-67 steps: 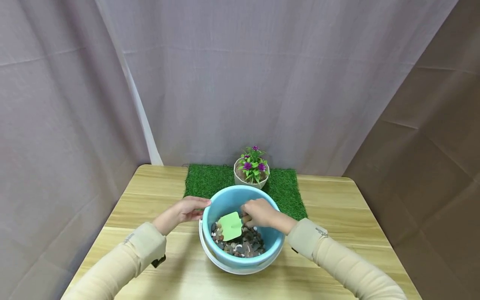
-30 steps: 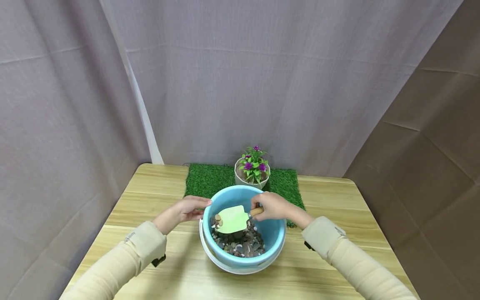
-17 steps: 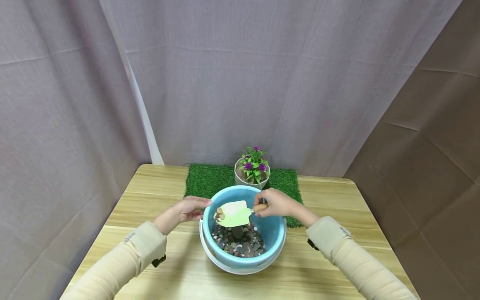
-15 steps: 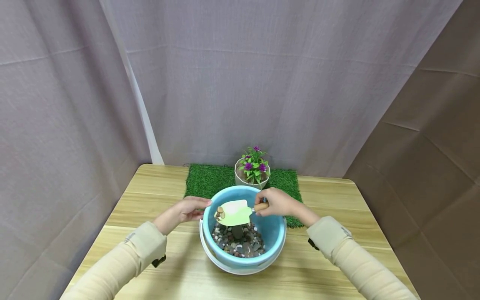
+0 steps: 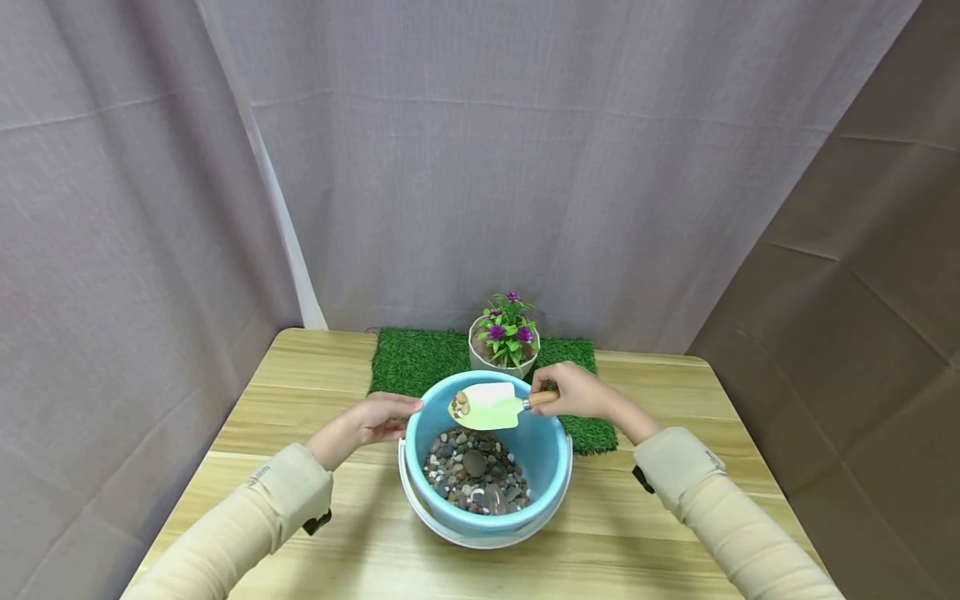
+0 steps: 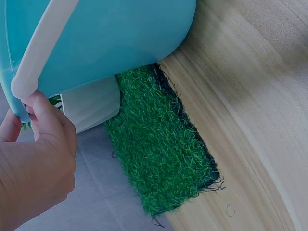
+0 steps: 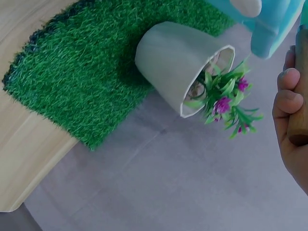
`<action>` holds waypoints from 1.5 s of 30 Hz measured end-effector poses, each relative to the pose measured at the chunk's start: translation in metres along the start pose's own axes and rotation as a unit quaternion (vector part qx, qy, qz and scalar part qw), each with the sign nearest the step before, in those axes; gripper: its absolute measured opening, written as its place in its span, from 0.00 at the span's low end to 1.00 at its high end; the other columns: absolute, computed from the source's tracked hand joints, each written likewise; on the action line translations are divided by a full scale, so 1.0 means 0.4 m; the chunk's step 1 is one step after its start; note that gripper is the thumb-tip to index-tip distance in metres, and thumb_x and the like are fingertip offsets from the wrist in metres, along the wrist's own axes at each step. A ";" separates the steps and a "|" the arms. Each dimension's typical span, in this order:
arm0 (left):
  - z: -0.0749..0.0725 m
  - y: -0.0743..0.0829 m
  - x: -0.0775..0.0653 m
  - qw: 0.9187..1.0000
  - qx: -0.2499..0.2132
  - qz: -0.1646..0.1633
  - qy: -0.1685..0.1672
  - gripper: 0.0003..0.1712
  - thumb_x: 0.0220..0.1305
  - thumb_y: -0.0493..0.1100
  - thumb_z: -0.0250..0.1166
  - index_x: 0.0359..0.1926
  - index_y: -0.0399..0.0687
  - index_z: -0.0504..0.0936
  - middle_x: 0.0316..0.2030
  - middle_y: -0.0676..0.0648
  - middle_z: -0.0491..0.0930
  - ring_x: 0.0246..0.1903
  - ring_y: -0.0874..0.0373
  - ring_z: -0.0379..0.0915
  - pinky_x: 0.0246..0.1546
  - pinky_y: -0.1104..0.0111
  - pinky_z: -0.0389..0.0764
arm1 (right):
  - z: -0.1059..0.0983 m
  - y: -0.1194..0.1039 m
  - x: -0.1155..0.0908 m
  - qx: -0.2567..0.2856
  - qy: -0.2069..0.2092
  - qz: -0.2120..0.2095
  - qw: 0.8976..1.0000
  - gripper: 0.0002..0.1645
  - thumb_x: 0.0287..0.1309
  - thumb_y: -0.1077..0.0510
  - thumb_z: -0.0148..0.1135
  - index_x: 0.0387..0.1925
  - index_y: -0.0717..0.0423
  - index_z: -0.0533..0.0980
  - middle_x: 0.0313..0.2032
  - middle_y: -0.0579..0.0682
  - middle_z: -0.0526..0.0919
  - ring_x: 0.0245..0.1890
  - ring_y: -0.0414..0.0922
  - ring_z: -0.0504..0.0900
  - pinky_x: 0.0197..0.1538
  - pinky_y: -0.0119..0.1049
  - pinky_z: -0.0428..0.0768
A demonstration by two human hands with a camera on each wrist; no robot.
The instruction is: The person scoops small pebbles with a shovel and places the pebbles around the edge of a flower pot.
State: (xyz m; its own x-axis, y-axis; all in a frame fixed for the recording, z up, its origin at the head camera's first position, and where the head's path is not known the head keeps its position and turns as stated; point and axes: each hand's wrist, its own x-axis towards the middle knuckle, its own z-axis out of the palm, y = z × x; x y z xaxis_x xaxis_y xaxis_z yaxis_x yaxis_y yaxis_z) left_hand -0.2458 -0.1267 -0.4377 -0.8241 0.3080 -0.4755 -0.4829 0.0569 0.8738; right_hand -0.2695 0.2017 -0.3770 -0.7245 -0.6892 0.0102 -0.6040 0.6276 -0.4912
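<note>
Head view: the right hand (image 5: 576,392), at the blue bucket (image 5: 546,454)'s two o'clock, wraps its fingers round the wooden handle (image 5: 542,398) of the green trowel (image 5: 491,408); the blade holds tan pebbles (image 5: 461,405) above the bucket's stones (image 5: 450,475), toward twelve.

Left wrist view: the left hand (image 6: 41,154), at eight o'clock, pinches the bucket's rim (image 6: 18,109).

Right wrist view: a potted plant (image 7: 175,67) stands on grass matting (image 7: 72,82), bucket at its two o'clock.

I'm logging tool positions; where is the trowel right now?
Low centre in the head view, the trowel is in the right hand, its blade over the blue bucket of pebbles.
</note>
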 end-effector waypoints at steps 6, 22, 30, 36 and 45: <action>0.000 0.000 0.000 1.000 0.002 0.000 0.003 0.24 0.66 0.39 0.58 0.59 0.29 0.69 0.23 0.55 0.79 0.24 0.67 0.76 0.28 0.80 0.83 | -0.019 0.028 -0.016 0.011 0.014 -0.002 1.000 0.06 0.48 0.60 0.69 0.28 0.56 0.78 0.20 0.44 0.76 0.17 0.33 0.65 0.20 0.23 0.70; -0.003 -0.001 0.000 1.000 0.001 -0.002 0.004 0.24 0.66 0.39 0.58 0.59 0.30 0.69 0.23 0.55 0.79 0.23 0.67 0.76 0.28 0.80 0.84 | -0.071 0.127 -0.075 -0.008 0.067 0.064 0.996 0.07 0.47 0.60 0.70 0.27 0.59 0.79 0.22 0.47 0.78 0.19 0.34 0.67 0.22 0.25 0.71; -0.002 -0.004 0.003 1.000 -0.002 -0.004 0.005 0.23 0.66 0.39 0.58 0.58 0.31 0.71 0.23 0.55 0.79 0.22 0.67 0.76 0.27 0.80 0.83 | -0.083 0.172 -0.098 -0.017 0.088 0.074 0.993 0.08 0.49 0.59 0.69 0.27 0.60 0.78 0.24 0.48 0.80 0.21 0.35 0.68 0.23 0.26 0.70; 0.000 -0.001 0.002 1.000 0.002 -0.002 0.005 0.23 0.66 0.39 0.58 0.58 0.30 0.71 0.22 0.55 0.79 0.22 0.67 0.76 0.27 0.80 0.83 | -0.084 0.200 -0.107 -0.022 0.099 0.101 0.990 0.09 0.49 0.60 0.69 0.25 0.61 0.77 0.24 0.50 0.80 0.23 0.41 0.71 0.24 0.26 0.70; 0.001 0.002 0.002 1.000 0.003 -0.007 0.008 0.24 0.66 0.39 0.58 0.59 0.31 0.70 0.22 0.54 0.79 0.22 0.67 0.75 0.26 0.80 0.83 | -0.067 0.233 -0.101 -0.027 0.112 0.123 0.986 0.10 0.49 0.59 0.68 0.24 0.62 0.77 0.23 0.51 0.79 0.24 0.40 0.72 0.26 0.27 0.72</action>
State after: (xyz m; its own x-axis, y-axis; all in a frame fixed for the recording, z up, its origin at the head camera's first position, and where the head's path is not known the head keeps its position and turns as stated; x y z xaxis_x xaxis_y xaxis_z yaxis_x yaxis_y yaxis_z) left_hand -0.2466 -0.1261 -0.4373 -0.8219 0.2910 -0.4897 -0.4931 0.0667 0.8674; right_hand -0.3055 0.2976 -0.3998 -0.9027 -0.4204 0.0911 -0.4131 0.7881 -0.4564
